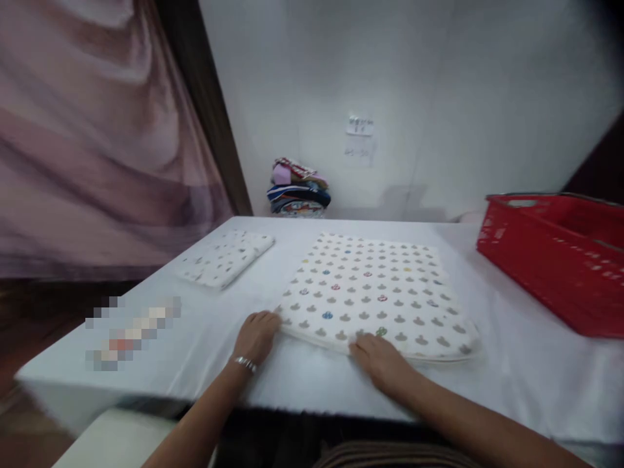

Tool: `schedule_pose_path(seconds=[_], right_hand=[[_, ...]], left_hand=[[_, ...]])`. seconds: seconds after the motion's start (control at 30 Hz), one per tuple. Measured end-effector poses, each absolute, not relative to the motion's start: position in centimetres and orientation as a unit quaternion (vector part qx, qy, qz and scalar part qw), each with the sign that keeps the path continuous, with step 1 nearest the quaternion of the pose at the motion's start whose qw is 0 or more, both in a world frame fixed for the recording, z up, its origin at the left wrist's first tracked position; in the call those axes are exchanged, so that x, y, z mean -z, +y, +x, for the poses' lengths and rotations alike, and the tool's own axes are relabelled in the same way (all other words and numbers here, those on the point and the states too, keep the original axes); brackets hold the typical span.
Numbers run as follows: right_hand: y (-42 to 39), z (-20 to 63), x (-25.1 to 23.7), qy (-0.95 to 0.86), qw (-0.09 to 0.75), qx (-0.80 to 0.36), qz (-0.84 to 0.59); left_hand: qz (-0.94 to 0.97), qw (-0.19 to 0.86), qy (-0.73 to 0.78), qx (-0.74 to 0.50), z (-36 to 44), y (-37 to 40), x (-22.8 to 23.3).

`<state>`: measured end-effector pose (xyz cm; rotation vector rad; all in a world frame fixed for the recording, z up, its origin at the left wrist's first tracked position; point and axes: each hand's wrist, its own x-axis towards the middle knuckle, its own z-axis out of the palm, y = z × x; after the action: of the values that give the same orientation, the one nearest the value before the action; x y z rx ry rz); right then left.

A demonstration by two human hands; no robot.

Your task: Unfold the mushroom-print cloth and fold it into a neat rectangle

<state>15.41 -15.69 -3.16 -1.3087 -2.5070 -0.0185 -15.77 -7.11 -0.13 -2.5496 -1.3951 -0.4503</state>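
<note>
Both hands rest flat, fingers spread, on the near edge of a patterned cloth [375,296] lying mid-worktop [511,377]: left hand [256,337] at its near-left corner, right hand [380,361] pressing the hem, seemingly smoothing it. Neither grip pinches anything.

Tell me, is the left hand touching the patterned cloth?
Touching. The head view shows the left hand with fingertips on the near left corner of the patterned cloth.
</note>
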Motion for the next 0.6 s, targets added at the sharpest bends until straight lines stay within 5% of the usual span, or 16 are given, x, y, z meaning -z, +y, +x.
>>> schedule_pose_path(seconds=[0.37,0.6], right_hand=[[-15.0,15.6,3.2,-0.886,0.132,0.104,-0.433],[-15.9,16.8,2.0,-0.894,0.140,0.029,-0.424]], left_hand=[[-0.849,0.113,-0.492,0.156,-16.1,-6.2,2.3],[-0.902,0.166,-0.338,0.212,-10.5,-5.4,5.1]])
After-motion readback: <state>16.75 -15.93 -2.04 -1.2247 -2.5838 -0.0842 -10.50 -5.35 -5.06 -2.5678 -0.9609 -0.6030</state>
